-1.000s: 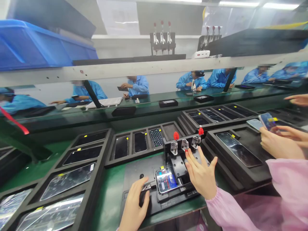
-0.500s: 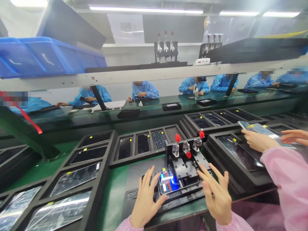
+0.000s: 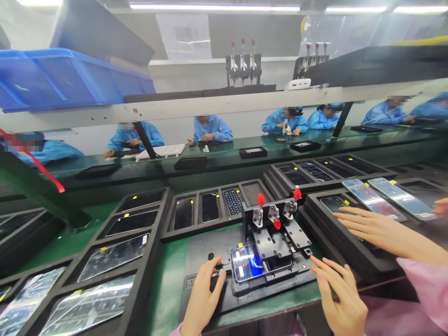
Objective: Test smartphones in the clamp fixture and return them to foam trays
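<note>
A long production line runs through a brightly lit factory room, with workers in blue smocks [image 3: 212, 129] seated along the far side and a blue plastic bin [image 3: 70, 81] on a shelf overhead. On the near side, a green worktop [image 3: 168, 280] carries black foam trays. The tray at the left [image 3: 164, 205] holds glossy glass panels [image 3: 114, 257] in its compartments, and the tray behind the fixture [image 3: 196, 232] holds dark phone-shaped panels. In the middle of the worktop sits a black metal fixture [image 3: 271, 242] with red-knobbed toggle clamps [image 3: 261, 214] along its far side. A smartphone [image 3: 247, 263] with a colourful, glare-streaked face lies flat in its nest, near the front of the fixture. The person's hands are well apart and hold nothing. The left hand [image 3: 203, 298] sits just beside the fixture's left edge, with its fingers pointing up toward the phone. The right hand [image 3: 339, 298], fingers spread, is open over the worktop, near the fixture's front right corner. Further right, a co-worker's hand [image 3: 381, 231] with a pink sleeve [image 3: 427, 280] stretches across a deep foam tray [image 3: 336, 247], just below two smartphones [image 3: 373, 200] [image 3: 402, 198] lying side by side, tilted across the tray's far edge.
</note>
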The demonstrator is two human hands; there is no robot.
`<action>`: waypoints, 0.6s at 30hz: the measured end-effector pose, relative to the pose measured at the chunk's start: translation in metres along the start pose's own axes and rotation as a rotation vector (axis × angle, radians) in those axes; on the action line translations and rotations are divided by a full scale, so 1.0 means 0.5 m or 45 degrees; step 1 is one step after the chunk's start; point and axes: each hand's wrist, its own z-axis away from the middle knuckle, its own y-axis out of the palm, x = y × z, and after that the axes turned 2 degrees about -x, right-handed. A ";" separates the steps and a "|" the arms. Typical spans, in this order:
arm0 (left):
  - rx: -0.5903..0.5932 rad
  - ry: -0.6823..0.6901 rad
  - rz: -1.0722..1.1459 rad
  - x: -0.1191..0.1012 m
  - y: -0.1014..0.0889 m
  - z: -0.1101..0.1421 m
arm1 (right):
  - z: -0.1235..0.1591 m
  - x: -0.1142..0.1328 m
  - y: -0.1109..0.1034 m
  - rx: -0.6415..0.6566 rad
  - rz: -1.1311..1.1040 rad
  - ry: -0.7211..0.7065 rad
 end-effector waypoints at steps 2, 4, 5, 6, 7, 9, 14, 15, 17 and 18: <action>-0.006 -0.010 0.005 0.004 0.002 0.002 | 0.001 0.000 0.002 -0.001 -0.006 -0.009; -0.006 -0.010 0.012 0.006 0.002 0.005 | 0.000 0.000 0.005 -0.001 -0.012 -0.022; -0.007 -0.004 0.017 0.007 0.002 0.006 | -0.001 0.001 0.006 0.004 -0.015 -0.025; -0.013 0.006 0.019 0.006 0.001 0.007 | -0.002 0.001 0.007 0.010 -0.017 -0.028; -0.021 0.017 0.020 0.006 0.001 0.007 | -0.003 0.002 0.009 0.010 -0.017 -0.035; -0.038 0.043 0.014 0.005 -0.001 0.008 | -0.006 0.003 0.011 0.015 -0.015 -0.051; -0.123 0.105 0.007 0.012 -0.003 0.010 | -0.014 0.013 0.017 0.022 -0.014 -0.083; -0.142 0.120 0.005 0.014 -0.004 0.010 | -0.017 0.015 0.018 0.022 -0.016 -0.088; -0.155 0.147 -0.011 0.017 -0.006 0.010 | -0.021 0.020 0.021 0.030 -0.022 -0.097; -0.153 0.155 -0.023 0.018 -0.006 0.010 | -0.023 0.021 0.023 0.034 -0.025 -0.100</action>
